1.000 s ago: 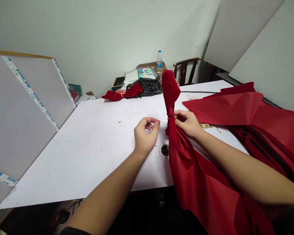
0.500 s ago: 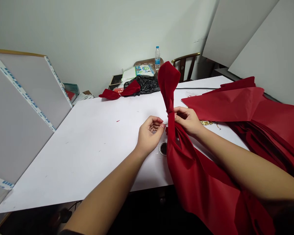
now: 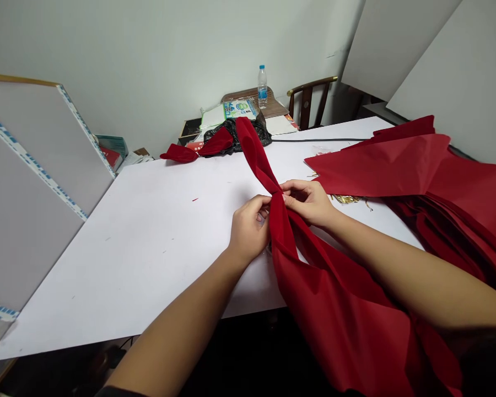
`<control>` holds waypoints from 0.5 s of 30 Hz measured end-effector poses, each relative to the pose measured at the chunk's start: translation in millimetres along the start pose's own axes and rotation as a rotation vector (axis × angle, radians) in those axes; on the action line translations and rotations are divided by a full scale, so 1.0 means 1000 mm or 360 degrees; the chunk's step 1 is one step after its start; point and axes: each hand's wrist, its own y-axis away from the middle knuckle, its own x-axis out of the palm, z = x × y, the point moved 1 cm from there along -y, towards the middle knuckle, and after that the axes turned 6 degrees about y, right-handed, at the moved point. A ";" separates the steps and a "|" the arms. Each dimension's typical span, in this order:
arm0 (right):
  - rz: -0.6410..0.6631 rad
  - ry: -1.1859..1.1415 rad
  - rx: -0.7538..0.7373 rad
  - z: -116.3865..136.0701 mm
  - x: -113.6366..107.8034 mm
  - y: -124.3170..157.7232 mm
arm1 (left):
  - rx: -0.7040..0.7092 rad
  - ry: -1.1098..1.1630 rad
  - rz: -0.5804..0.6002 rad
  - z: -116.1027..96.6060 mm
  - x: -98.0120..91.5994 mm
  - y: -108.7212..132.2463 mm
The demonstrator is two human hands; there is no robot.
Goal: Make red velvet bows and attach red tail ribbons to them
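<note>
A long strip of red velvety fabric point(image 3: 339, 303) runs from the bottom right up to a pinched waist above the white table point(image 3: 149, 264). Beyond that waist a gathered loop of it leans up and to the left. My right hand point(image 3: 310, 201) grips the waist from the right, thumb and fingers closed on the cloth. My left hand point(image 3: 250, 226) is closed against the waist's left side, with its fingertips partly hidden behind the cloth. A tied red bow point(image 3: 196, 150) lies at the table's far edge.
More red fabric point(image 3: 397, 165) is piled at the right, with gold twist ties point(image 3: 346, 199) beside it. A black plastic bag point(image 3: 260, 132), a water bottle point(image 3: 262, 88) and a wooden chair point(image 3: 310, 102) are at the back. White panels point(image 3: 33, 193) stand along the left edge.
The upper loop has tipped from upright over to the left. My left hand has moved in from beside the fabric to touch its waist; my right hand keeps its grip.
</note>
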 end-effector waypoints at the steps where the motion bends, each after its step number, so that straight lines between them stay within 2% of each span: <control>1: 0.0007 0.0011 -0.0003 -0.001 0.000 0.000 | -0.0009 -0.0012 -0.0030 0.001 0.000 0.000; 5: 0.0021 0.0005 0.0009 -0.003 -0.001 -0.001 | 0.0035 -0.0107 -0.0055 0.006 -0.002 0.000; 10: 0.0043 -0.0018 0.0022 -0.005 -0.001 -0.003 | 0.0251 -0.0320 0.0021 0.009 -0.007 -0.004; 15: 0.0082 0.0031 0.0005 -0.007 -0.003 -0.004 | 0.0332 -0.0436 0.0127 0.009 -0.011 -0.008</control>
